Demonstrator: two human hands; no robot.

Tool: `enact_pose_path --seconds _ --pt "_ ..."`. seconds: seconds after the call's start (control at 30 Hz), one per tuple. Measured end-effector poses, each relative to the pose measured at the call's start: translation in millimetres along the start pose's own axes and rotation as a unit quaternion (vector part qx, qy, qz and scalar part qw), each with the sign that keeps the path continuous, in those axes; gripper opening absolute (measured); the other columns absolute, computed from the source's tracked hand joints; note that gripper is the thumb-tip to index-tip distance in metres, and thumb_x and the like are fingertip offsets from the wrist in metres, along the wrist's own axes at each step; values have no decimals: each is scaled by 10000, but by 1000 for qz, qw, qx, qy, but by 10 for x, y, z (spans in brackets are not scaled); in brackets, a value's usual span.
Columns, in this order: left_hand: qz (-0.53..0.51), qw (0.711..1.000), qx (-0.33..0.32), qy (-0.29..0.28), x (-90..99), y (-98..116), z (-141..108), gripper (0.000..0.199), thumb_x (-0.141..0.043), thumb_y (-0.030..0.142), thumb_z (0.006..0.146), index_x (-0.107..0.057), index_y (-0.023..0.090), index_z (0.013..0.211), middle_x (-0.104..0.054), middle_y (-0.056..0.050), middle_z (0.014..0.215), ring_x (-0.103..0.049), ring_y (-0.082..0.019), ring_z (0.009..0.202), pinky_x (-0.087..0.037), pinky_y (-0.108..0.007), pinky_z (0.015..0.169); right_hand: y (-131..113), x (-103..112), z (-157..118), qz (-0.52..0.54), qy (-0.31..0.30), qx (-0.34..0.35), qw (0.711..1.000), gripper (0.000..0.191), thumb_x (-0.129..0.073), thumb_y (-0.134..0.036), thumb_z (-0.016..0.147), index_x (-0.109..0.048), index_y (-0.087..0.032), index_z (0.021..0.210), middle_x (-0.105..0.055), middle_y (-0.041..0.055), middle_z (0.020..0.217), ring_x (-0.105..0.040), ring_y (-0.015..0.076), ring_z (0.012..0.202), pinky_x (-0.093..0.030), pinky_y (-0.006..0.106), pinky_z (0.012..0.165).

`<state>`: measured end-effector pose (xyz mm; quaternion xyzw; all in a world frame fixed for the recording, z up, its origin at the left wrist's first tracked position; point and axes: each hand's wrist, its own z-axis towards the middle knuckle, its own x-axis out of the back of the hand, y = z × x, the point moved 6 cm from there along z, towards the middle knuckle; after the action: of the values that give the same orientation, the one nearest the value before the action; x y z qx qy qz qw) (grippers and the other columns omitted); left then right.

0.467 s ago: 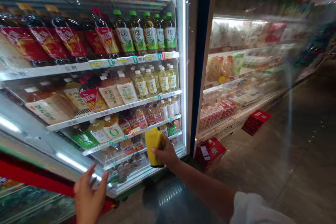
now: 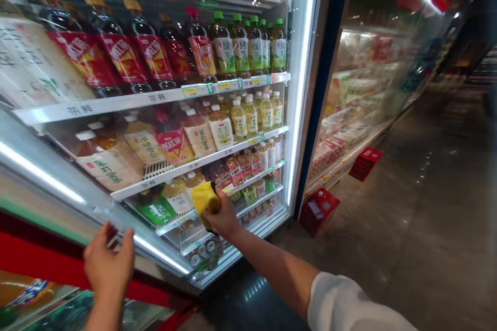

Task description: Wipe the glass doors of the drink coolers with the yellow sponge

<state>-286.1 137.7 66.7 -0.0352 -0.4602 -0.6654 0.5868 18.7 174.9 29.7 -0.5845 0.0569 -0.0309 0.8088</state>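
My right hand (image 2: 224, 215) grips a folded yellow cloth (image 2: 203, 200) with a dark edge. It holds the cloth in front of the lower shelves of a lit drinks fridge (image 2: 229, 153). Reflections suggest glass there, but whether the cloth touches it I cannot tell. Down at the left, my left hand (image 2: 110, 258) is raised with thumb and fingers apart and nothing in it. It is nearest to the fridge's left frame. Behind the cloth stand bottles of pale tea (image 2: 177, 197), partly hidden by it.
Dark tea bottles (image 2: 116, 54) and green-capped bottles (image 2: 254, 46) fill the upper shelf. To the right are an open chilled display (image 2: 341, 114) and red boxes (image 2: 319, 212) low by the floor (image 2: 407, 227). A red cabinet edge (image 2: 39, 253) lies at lower left.
The view has shifted, so the fridge shelves appear farther right. My right hand with the cloth has moved left across the fridge front. My left hand appears lower and farther left.
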Motion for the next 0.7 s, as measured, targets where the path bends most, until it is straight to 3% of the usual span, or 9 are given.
enact_pose_path --seconds 0.07,0.17,0.3,0.37,0.53,0.7 --pt "-54 998 15 -27 -25 -59 -81 659 -579 569 738 -604 233 1304 -693 -80 1143 -683 -291 979 -567 -499 963 127 -70 -177 19 12 -22 999 448 -701 -253 598 -628 -235 1040 -693 2 933 -664 236 880 -563 382 840" --pt "-95 995 28 -13 127 -244 -164 607 -575 464 747 -627 130 1251 -657 -172 1140 -612 -365 1170 -489 -554 1065 337 -110 -454 37 25 -56 997 457 -697 -269 582 -645 -242 1035 -712 1 906 -677 254 874 -561 406 847" --pt "-94 994 42 39 429 -591 -124 519 -585 347 789 -599 159 1273 -640 -160 1170 -634 -321 1157 -509 -539 1048 548 -144 -665 32 -11 -69 997 434 -751 -326 575 -672 -224 990 -724 27 864 -687 275 823 -573 399 761" --pt "-112 992 35 36 517 -679 -69 510 -596 322 810 -587 164 1294 -636 -155 1212 -646 -293 1152 -520 -512 1046 555 -154 -742 27 -32 -68 997 435 -787 -386 581 -672 -215 964 -720 32 841 -687 278 801 -572 395 732" --pt "-181 983 -7 -23 531 -606 215 583 -611 266 837 -521 185 1408 -600 -154 1373 -634 -251 1240 -518 -446 1072 369 -297 -947 20 -72 -78 994 494 -839 -520 608 -650 -193 927 -713 50 819 -686 278 773 -569 384 697" --pt "-229 969 -65 -59 586 -374 686 668 -598 262 874 -414 211 1514 -551 -159 1477 -588 -253 1328 -488 -452 1113 142 -719 -900 20 -81 -53 995 477 -846 -446 559 -670 -195 925 -750 62 823 -704 280 750 -577 374 683"
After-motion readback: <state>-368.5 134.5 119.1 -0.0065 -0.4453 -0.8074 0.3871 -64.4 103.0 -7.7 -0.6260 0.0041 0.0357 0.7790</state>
